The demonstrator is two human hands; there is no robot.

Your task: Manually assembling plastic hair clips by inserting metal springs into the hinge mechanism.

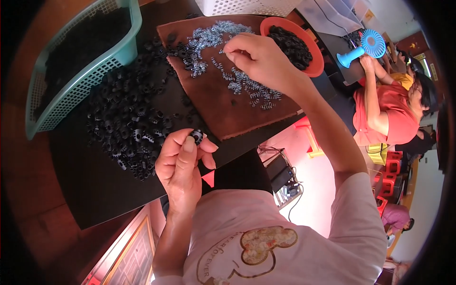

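Between thumb and fingertips, my left hand (pixel 179 164) grips a small black plastic part (pixel 197 137) with a hole in it, held up above the table's near edge. My right hand (pixel 254 59) is closed in a pinch over the brown mat (pixel 213 109); whatever its fingertips hold is too small to make out. Loose small metal coil springs (pixel 213 35) lie scattered on the mat below and around that hand. To the left of the mat, a heap of similar black plastic parts (pixel 135 118) covers much of the dark table (pixel 85 190).
A green mesh basket (pixel 109 66) filled with black pieces stands at the left. Behind my right hand sits an orange-red bowl (pixel 316 61) of black parts. A white perforated basket (pixel 247 7) is at the far edge. Rightward, a co-worker (pixel 384 111) sits near a blue handheld fan (pixel 365 50).
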